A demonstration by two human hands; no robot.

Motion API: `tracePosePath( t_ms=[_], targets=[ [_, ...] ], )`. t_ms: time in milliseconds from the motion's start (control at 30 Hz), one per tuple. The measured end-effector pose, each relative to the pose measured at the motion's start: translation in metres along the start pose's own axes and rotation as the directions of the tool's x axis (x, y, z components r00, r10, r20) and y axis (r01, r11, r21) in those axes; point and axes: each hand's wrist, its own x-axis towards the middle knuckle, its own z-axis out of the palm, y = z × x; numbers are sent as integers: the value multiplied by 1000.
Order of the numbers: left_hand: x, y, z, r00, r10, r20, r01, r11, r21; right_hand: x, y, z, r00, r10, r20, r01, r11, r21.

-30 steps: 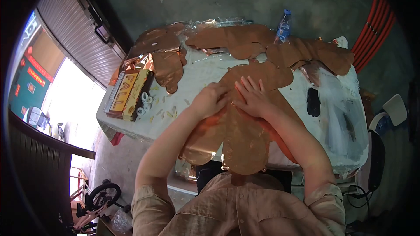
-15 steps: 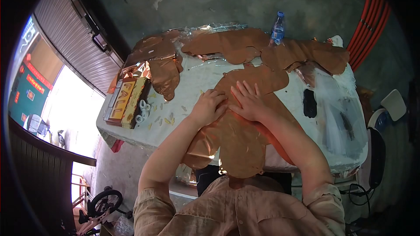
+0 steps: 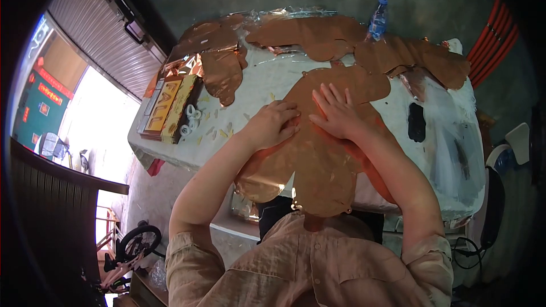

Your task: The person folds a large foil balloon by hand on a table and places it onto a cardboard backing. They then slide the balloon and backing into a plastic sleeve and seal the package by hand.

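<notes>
A flat copper-coloured foil balloon [image 3: 322, 179] with rounded lobes lies across the near side of the table and hangs over the edge towards my body. My left hand [image 3: 274, 125] is at its left edge, with the fingers curled over the foil and the thumb bent in below them. On the upper middle of the foil, my right hand [image 3: 336, 115] rests flat with its fingers spread. Orange-lit foil shows under my right forearm. Small pale and yellow scraps [image 3: 220, 134] are scattered to the left of my left hand.
More flat foil pieces [image 3: 307, 33] line the far side of the table [image 3: 267, 82]. A water bottle [image 3: 377, 20] stands behind them. A box marked FALL [image 3: 166, 107] and white rings [image 3: 192, 118] sit at left. A black object [image 3: 416, 122] and clear plastic [image 3: 449, 148] lie at right.
The whole view has shifted, so the far table items appear higher. My left hand's thumb shows more, apart from the fingertips, and the gap between my hands is wider. My right hand stays flat on the foil.
</notes>
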Motion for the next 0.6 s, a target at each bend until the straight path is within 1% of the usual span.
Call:
tracePosePath(
  t_ms=[167, 333, 467, 567, 600],
  targets=[
    [0, 1, -1, 1000, 6, -9, -6, 1000, 27, 0, 1, 0, 1000, -9, -2, 9, 1000, -5],
    [1, 4, -3, 999, -22, 40, 20, 999, 48, 1, 1, 1, 1000, -16, -5, 16, 1000, -17],
    [1, 5, -3, 999, -30, 43, 28, 999, 47, 1, 2, 1, 1000, -12, 0, 12, 1000, -23],
    [2, 3, -6, 996, -60, 71, 58, 998, 29, 0, 1, 0, 1000, -16, 1, 16, 1000, -23],
    [3, 3, -9, 992, -53, 115, 53, 999, 0, 0, 1, 0, 1000, -15, 1, 15, 1000, -28]
  ],
)
